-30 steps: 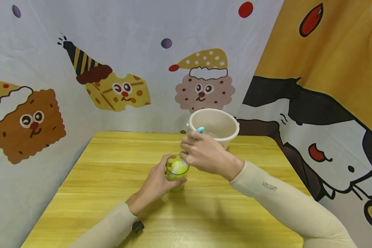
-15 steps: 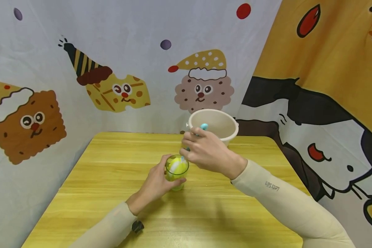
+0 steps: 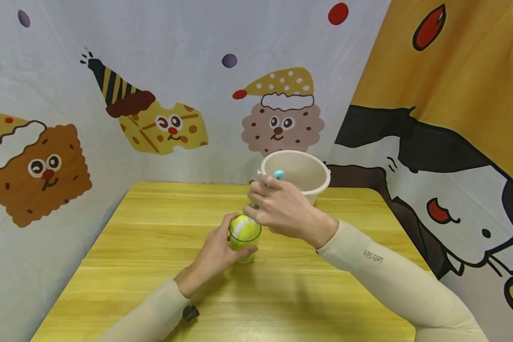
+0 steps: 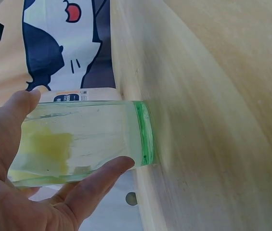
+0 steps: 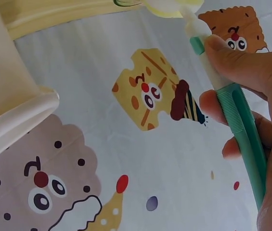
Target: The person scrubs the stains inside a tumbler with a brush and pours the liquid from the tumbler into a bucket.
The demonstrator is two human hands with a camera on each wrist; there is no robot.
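My left hand (image 3: pixel 213 256) grips a green-tinted clear glass (image 4: pixel 102 130), thumb and fingers around its sides. The glass stands upright, its thick green base at the table in the left wrist view. My right hand (image 3: pixel 284 209) holds a cup brush by its teal and white handle (image 5: pixel 241 125), tilted over the glass. The brush's yellow and white sponge head (image 3: pixel 245 229) fills the glass's mouth and shows through its upper half. In the head view the right fingers hide most of the handle; its light-blue end (image 3: pixel 279 175) sticks out above them.
A cream bucket (image 3: pixel 314 195) stands at the back of the wooden table (image 3: pixel 154 228), just behind my right hand. A cartoon-printed cloth (image 3: pixel 188 71) hangs behind the table and along its right side. A small black object (image 3: pixel 190 313) sits beside the left forearm.
My right hand has shifted slightly, up and then back a little to the left, tilting the brush. The sponge has risen toward the glass's rim. My left hand keeps its place on the glass.
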